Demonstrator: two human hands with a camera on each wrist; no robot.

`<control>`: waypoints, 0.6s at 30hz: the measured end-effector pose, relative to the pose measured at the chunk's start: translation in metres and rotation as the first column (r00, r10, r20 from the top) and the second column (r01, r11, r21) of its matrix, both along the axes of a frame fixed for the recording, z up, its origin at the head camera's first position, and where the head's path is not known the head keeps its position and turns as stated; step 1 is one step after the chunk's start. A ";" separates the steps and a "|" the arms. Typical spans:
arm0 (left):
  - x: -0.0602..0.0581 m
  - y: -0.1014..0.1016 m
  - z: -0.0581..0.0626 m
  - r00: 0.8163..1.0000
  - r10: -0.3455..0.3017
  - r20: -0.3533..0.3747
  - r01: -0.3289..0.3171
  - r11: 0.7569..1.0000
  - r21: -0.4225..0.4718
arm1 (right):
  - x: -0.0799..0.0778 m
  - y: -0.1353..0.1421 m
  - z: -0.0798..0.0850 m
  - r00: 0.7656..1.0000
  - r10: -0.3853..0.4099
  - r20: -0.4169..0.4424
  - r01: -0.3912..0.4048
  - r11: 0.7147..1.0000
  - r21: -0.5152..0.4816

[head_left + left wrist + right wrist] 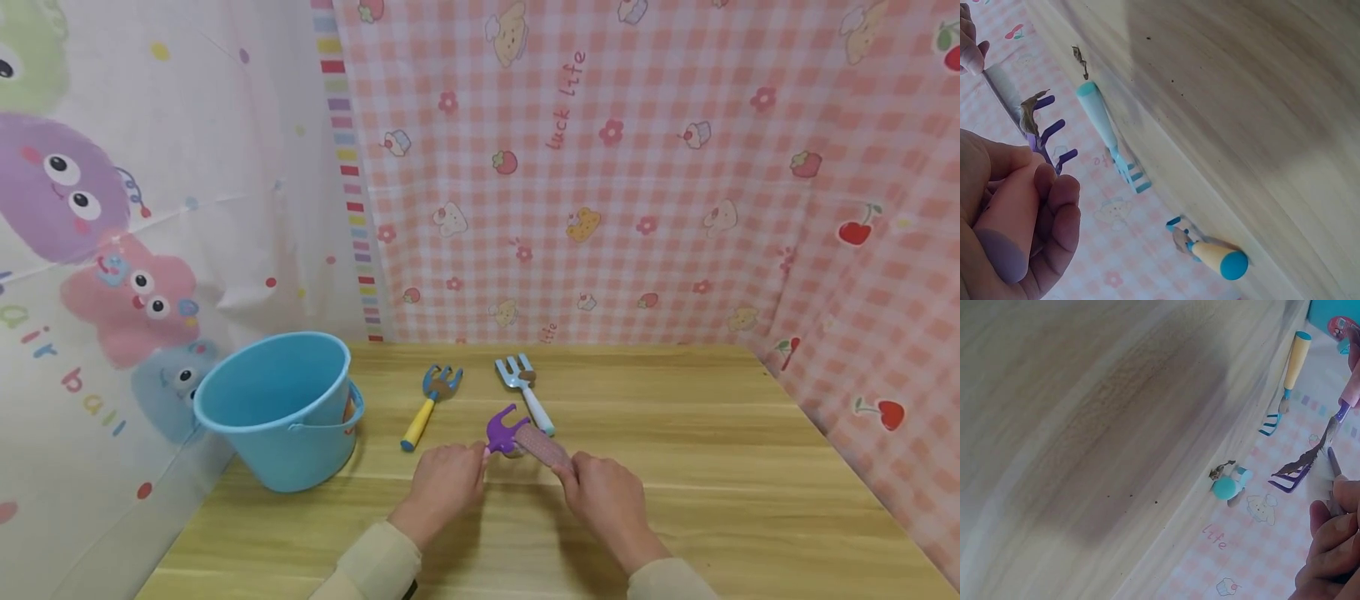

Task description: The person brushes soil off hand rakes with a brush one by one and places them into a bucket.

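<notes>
My left hand [448, 479] grips the pink handle [1010, 212] of a small purple garden rake [504, 429], its tines raised above the table. A dry brown leaf [1030, 115] lies against the rake's head; the right wrist view also shows this leaf [1307, 459]. From the other side, my right hand [607, 496] holds a flat brush [543, 448] with pale bristles [1005, 84], its far end right at the purple head. Curled fingers [1329, 544] hide the brush's grip.
Beyond the hands lie a blue rake with a yellow handle [422, 421] and a pale blue fork [525, 392], each with something brown on its head. A blue bucket [296, 454] stands at left. A shrivelled leaf bit [1080, 61] and dark specks lie on the wooden table [712, 442].
</notes>
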State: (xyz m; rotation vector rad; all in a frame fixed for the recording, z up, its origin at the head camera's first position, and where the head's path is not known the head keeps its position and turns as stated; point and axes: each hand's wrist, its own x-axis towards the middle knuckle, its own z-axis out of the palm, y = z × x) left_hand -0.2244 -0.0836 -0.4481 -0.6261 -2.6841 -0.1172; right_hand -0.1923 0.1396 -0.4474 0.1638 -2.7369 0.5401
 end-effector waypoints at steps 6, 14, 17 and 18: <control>0.000 0.000 0.000 1.000 0.002 0.000 -0.002 1.000 -0.005 | -0.002 0.001 -0.002 1.000 -0.011 0.003 0.011 1.000 0.009; 0.000 -0.001 -0.001 1.000 0.002 0.001 -0.002 1.000 -0.005 | -0.004 0.000 -0.005 1.000 -0.027 -0.003 0.027 0.999 0.017; 0.001 -0.003 -0.001 1.000 0.000 0.002 0.000 1.000 -0.007 | -0.006 0.003 -0.007 1.000 -0.022 -0.019 0.023 0.999 0.024; 0.001 -0.003 -0.001 1.000 -0.001 0.006 0.001 1.000 -0.007 | -0.007 0.004 -0.007 0.999 -0.023 -0.024 0.023 0.999 0.025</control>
